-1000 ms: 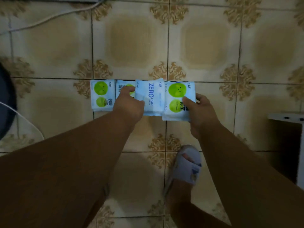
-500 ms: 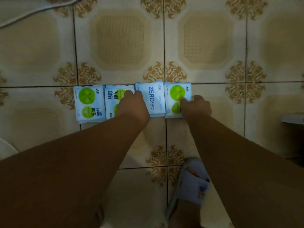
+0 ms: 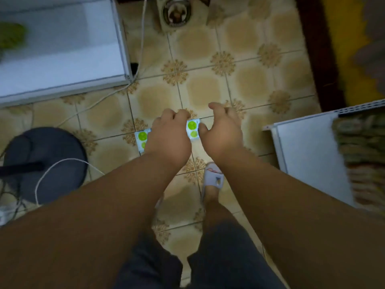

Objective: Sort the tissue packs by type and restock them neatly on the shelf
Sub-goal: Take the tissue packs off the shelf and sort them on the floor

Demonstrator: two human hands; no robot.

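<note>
A row of small blue-white tissue packs lies on the tiled floor. Only its two ends show: a pack with green circles [image 3: 142, 140] at the left and another such pack [image 3: 193, 130] at the right. The middle packs are hidden under my left hand [image 3: 169, 135]. That hand hovers above the row with loosely curled fingers and holds nothing. My right hand [image 3: 221, 130] hangs just right of the row, fingers spread and empty, its thumb overlapping the right pack's edge in the picture.
A white shelf unit [image 3: 62, 59] stands at the upper left with something green [image 3: 10, 36] on it. Another white shelf [image 3: 308, 159] is at the right. A dark round fan base [image 3: 45, 163] and white cables [image 3: 141, 38] lie left. My slippered foot [image 3: 212, 178] is below the packs.
The view has pulled far back from the floor. Both hands have let go of the packs and lifted off them, and the row stays on the tiles.
</note>
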